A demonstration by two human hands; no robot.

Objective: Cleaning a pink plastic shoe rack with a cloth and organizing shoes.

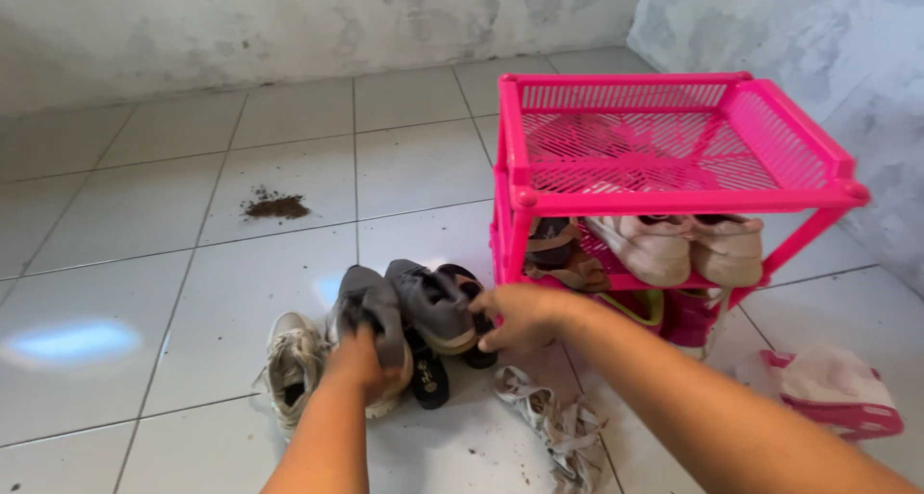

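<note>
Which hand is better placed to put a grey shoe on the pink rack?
Right, probably. The right hand grips a grey shoe and sits beside the rack. The left hand holds the other shoe, farther away.

Head view: we look from a single head-worn camera, angled down and forward over our own forearms. The tiled floor (192, 292) lies close below, the pink shoe rack (674, 138) stands near at right, and the wall (289, 22) closes the far edge.
</note>
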